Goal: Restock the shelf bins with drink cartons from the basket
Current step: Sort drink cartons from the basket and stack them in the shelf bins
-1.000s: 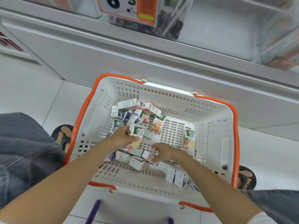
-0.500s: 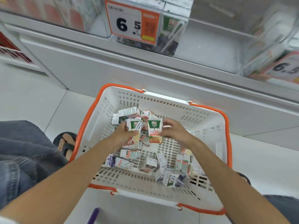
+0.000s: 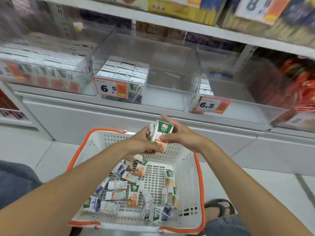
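through the head camera i see both hands lifted above the far end of the basket (image 3: 198,176), in front of the low shelf. the left hand (image 3: 142,145) and the right hand (image 3: 181,135) meet on a small bundle of held cartons (image 3: 162,133), upright, with a green top and the mark "100%" facing me. there are at least two cartons in the bundle (the exact number i cannot tell). the left hand takes it from the left and from under, with fingers curled round the lower part. the right hand closes on it from the right, with the thumb pressed on the front face and one finger sticking up behind the top.

the basket is white with an orange rim and stands on the pale floor. in it lie the loose cartons (image 3: 133,196), scattered, mostly on their sides, more on the left and near side.

on the shelf beyond the hands stands the clear middle bin (image 3: 163,97). the stacked cartons (image 3: 125,70) fill only its left part, and a price label (image 3: 110,89) reading 6.5 hangs on its front left. the left bin (image 3: 44,70) is packed with cartons but blurred. near the right side of the basket there is a foot in a sandal (image 3: 217,208).
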Demonstrator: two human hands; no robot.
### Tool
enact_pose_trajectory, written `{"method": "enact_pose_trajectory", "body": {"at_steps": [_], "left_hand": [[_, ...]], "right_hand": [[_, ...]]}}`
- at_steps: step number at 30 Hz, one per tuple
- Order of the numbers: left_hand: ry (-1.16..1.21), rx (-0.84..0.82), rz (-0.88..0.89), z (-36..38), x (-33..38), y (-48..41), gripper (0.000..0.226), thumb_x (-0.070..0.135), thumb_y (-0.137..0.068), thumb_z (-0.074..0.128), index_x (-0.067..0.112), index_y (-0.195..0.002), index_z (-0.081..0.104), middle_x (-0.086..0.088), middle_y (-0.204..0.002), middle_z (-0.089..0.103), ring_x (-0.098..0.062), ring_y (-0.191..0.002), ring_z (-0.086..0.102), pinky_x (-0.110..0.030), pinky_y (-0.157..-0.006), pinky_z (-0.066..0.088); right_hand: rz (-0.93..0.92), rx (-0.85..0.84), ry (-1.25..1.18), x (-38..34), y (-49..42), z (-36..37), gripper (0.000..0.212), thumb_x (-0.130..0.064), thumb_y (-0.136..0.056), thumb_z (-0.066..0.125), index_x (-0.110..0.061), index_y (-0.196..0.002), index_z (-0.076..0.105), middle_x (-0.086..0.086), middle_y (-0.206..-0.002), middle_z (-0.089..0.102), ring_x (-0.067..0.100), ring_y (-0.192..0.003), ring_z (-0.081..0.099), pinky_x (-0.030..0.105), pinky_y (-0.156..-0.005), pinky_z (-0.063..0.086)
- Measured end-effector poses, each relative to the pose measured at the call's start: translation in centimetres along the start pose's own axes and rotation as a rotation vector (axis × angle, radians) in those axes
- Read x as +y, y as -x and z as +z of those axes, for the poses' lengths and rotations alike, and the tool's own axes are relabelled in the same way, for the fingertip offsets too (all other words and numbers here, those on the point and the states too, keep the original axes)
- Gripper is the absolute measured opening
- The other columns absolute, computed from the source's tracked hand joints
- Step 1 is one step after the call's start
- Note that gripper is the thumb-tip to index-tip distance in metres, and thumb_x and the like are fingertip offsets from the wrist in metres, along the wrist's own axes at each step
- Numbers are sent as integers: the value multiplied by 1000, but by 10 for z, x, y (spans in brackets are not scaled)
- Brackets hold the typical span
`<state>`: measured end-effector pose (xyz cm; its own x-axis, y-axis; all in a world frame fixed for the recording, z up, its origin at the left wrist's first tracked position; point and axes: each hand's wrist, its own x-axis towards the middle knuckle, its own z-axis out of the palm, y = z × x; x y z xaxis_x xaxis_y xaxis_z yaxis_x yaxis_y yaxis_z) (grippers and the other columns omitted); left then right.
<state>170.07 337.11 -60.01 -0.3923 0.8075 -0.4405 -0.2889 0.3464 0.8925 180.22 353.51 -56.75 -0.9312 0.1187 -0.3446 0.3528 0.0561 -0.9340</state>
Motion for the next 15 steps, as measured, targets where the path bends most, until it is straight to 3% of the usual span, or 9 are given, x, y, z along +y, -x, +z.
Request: {"method": "enact_pose_trajectory", "body": {"at_steps": [3, 5, 7, 9, 12, 15], "left_hand": [[-124, -15, 181, 34, 50, -3, 73, -4, -66, 82, 36, -119, 51, -2, -109, 64, -17, -93, 69, -38, -87, 58], [-219, -40, 307, 56, 86, -10, 79, -6, -64, 82, 38, -122, 53, -2, -110, 64, -11, -89, 67, -24, -78, 57], [-314, -56, 411, 75, 120, -21, 89, -1, -62, 86, 30, -137, 48, 4, -114, 63, -6, -96, 64, -13, -75, 51], [-507, 20, 543, 88, 146, -33, 94, 17, -61, 91, 27, -142, 43, 13, -124, 58, -2, -111, 56, -10, -86, 45], [-880, 331, 657, 89, 162, -57, 96, 42, -63, 87, 26, -144, 39, 3, -144, 45, -16, -131, 42, -33, -107, 37], [-1250, 456, 551, 76, 156, -79, 87, 57, -75, 72, 26, -147, 32, -2, -146, 45, -26, -134, 39, -47, -106, 33]], "right_hand": [[-53, 86, 79, -34, 31, -38, 81, 3, -80, 73, -27, -145, 36, 13, -121, 65, 19, -97, 68, 27, -82, 54], [-113, 132, 165, -59, 51, -66, 58, 0, -77, 75, -14, -129, 56, 9, -110, 69, 14, -89, 68, 25, -77, 53], [-194, 204, 239, -78, 69, -93, 40, -8, -71, 79, -13, -109, 67, 3, -93, 74, 10, -80, 68, 22, -69, 52], [-275, 370, 270, -90, 80, -121, 39, -13, -66, 81, -17, -103, 70, 2, -89, 73, 11, -78, 66, 24, -69, 53], [-350, 634, 328, -97, 84, -164, 43, -4, -67, 83, -14, -106, 67, 5, -92, 70, 12, -79, 63, 29, -74, 51], [-364, 728, 474, -97, 74, -197, 41, -4, -66, 84, -7, -102, 65, 4, -86, 67, 3, -67, 58, 14, -61, 44]]}}
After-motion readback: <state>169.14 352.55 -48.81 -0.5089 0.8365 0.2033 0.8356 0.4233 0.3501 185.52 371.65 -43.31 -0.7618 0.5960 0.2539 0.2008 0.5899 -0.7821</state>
